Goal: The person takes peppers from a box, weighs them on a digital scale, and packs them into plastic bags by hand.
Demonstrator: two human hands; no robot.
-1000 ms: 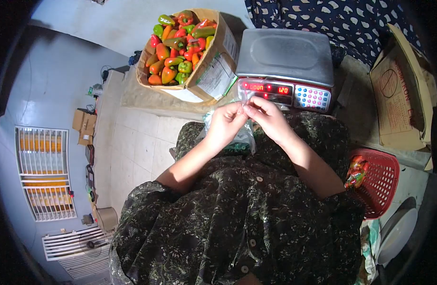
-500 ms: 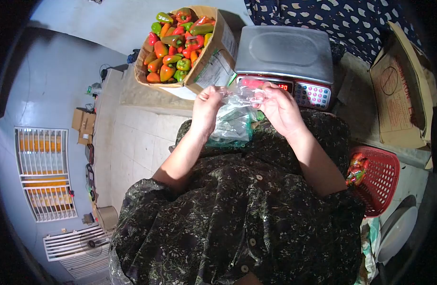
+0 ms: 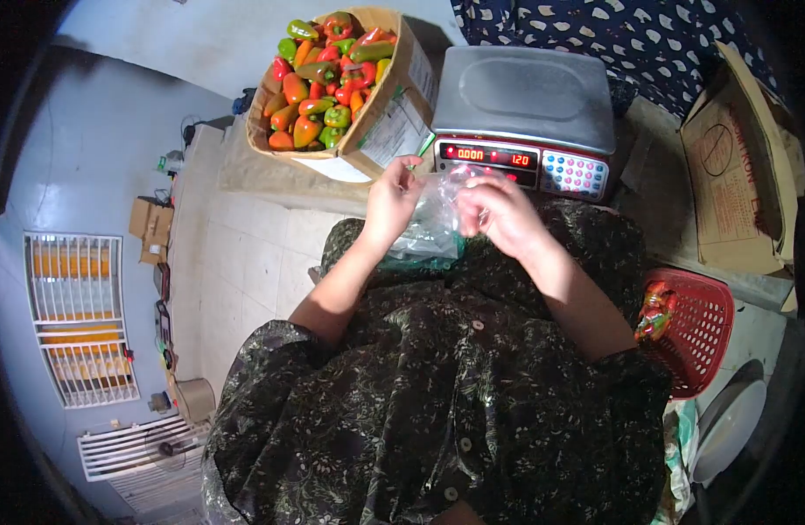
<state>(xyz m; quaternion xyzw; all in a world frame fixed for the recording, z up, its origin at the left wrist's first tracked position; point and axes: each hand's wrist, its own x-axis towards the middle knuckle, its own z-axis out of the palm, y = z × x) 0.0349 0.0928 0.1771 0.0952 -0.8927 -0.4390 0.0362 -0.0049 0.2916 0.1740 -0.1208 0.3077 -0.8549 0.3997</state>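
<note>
A thin clear plastic bag [image 3: 438,194] is stretched between my two hands, above my lap. My left hand [image 3: 392,203] has its fingers curled at the bag's left side, with the thumb and fingertips near the box corner. On the other side, my right hand [image 3: 500,215] pinches the bag, fingers bent inward. Below them on my lap lies more clear plastic with a green edge [image 3: 433,261]. Just beyond my hands stands a digital scale [image 3: 523,92], its red display [image 3: 490,157] lit and its metal pan bare.
A cardboard box [image 3: 394,118] full of red, orange and green peppers [image 3: 319,83] stands left of the scale. To the right are an open carton [image 3: 726,175] and a red basket [image 3: 704,332] holding bagged peppers [image 3: 656,308]. A white basin [image 3: 731,429] leans lower right.
My right hand has moved slightly left and down, its fingers curling inward, uncovering the scale display. My left hand has shifted a little, and the bag hangs lower between them.
</note>
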